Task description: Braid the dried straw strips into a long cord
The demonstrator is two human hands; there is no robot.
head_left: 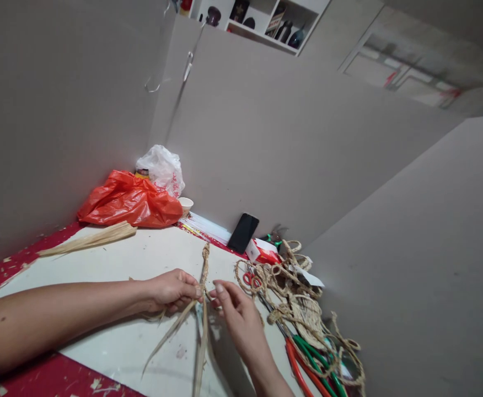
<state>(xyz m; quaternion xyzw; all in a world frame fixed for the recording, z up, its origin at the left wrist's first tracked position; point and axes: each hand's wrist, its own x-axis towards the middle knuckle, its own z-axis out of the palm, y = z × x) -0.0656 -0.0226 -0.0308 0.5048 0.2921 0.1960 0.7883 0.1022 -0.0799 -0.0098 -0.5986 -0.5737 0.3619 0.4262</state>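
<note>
A narrow braid of straw-coloured plant fibre (205, 262) lies on the white board, its knotted tip pointing away from me. My left hand (179, 291) pinches the braid at its lower end, thumb against fingers. Below the pinch, loose flat strands (200, 353) fan out toward me, one of them slanting to the left. Just right of the braid is my right hand (239, 314), its fingers loosely curled and its thumb apart from them. Its fingertips are close to the strands; whether they touch one is hard to see.
The white board (113, 264) covers a red tabletop (59, 375). Fibre strips (92, 238) lie at left, before a red plastic bag (129, 201). A phone (243, 232) leans at the back. Braided cord (303, 314), red-handled scissors (252, 279) and long-handled tools (307, 364) crowd the right.
</note>
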